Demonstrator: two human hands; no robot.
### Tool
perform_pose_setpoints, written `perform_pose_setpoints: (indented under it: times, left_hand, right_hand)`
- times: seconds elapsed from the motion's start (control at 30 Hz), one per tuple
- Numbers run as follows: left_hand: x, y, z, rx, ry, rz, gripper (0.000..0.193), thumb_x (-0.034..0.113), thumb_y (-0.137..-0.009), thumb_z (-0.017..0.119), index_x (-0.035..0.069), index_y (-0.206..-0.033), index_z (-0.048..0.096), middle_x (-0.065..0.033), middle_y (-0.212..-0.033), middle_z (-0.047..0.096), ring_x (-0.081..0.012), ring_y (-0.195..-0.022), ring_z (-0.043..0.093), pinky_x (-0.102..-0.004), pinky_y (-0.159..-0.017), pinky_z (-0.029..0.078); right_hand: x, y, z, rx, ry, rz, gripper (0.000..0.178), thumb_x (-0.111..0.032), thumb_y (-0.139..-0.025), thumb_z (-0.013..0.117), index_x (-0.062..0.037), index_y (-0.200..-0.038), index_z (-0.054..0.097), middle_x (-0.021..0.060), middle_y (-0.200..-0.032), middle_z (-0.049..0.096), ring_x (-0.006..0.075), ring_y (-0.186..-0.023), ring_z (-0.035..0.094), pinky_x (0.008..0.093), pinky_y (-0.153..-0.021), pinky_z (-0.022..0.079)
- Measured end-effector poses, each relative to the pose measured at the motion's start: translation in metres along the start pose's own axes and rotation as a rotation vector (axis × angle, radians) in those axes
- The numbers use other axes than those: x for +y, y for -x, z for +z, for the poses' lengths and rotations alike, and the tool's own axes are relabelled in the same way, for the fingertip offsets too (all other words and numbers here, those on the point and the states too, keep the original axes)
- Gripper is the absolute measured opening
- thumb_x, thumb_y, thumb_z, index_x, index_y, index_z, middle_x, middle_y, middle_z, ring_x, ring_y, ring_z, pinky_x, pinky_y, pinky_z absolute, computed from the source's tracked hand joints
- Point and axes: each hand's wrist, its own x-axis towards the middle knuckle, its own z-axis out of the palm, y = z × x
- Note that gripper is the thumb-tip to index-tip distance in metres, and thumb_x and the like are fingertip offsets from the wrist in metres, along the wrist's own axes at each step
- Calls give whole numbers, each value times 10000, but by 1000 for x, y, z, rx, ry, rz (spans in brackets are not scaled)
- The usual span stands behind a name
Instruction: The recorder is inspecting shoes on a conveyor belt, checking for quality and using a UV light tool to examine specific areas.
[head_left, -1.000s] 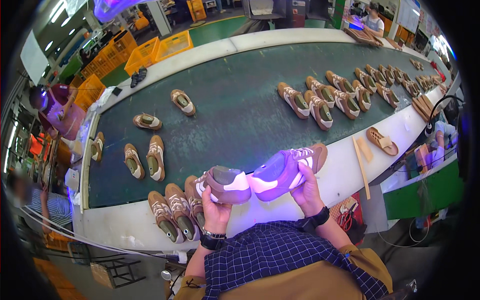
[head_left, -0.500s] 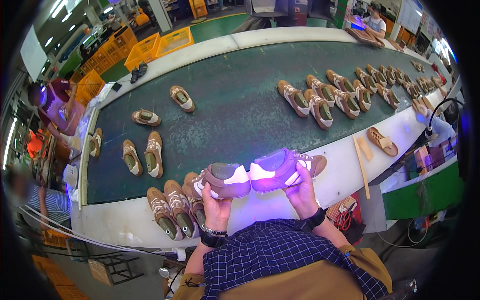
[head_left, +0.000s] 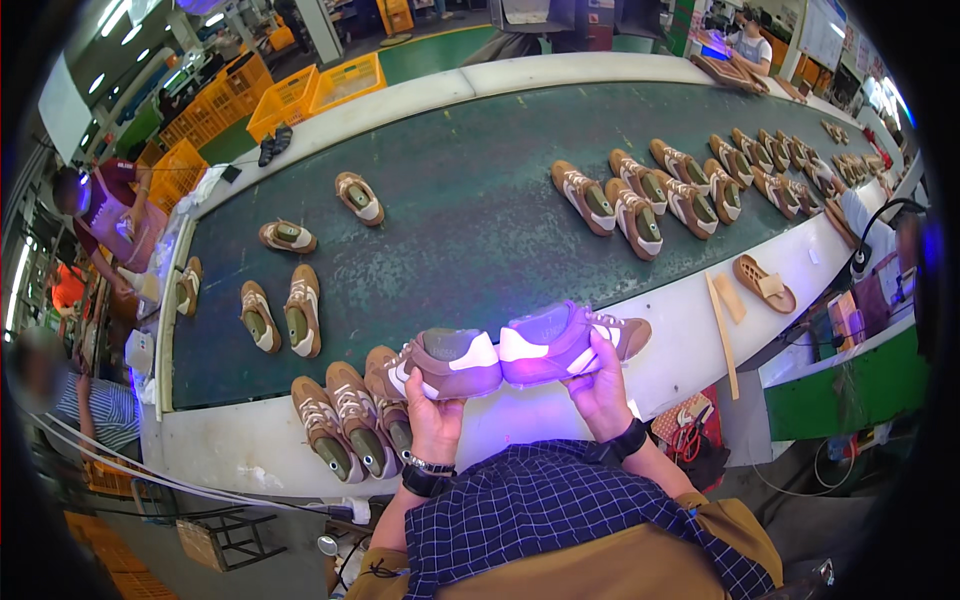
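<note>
Left hand and right hand, each grip closed under one brown shoe, heels touching at the belt's near edge; light, flexible, likely best cradled at the sole.

At the near edge of the bench, 2 shoes are held heel to heel above it: the left shoe in the left hand, the right shoe in the right hand. 3 shoes lie at the near left corner. A row of shoes runs along the right end. A sandal lies on the near right edge.
</note>
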Motion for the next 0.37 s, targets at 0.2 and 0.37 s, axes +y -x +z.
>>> perform_pose_setpoints:
  times: [0.2, 0.37]
  left_hand:
    - [-5, 1, 3, -18, -2, 39, 435, 355, -908, 479, 89, -1252, 460, -56, -1239, 531, -222, -1134, 511, -400, -961, 431]
    - [-5, -2, -1, -82, -103, 145, 481, 378, -881, 513, 104, -1271, 450, -59, -1253, 524, -235, -1163, 495, -413, -995, 409]
  right_hand:
    - [-2, -3, -7, -30, 40, -20, 441, -277, -899, 538, -92, -1284, 431, 73, -1243, 524, 228, -1147, 513, 441, -969, 429]
    - [-8, -1, -1, -75, 97, -55, 396, -268, -894, 554, -86, -1235, 470, 53, -1179, 562, 193, -1092, 548, 382, -943, 449]
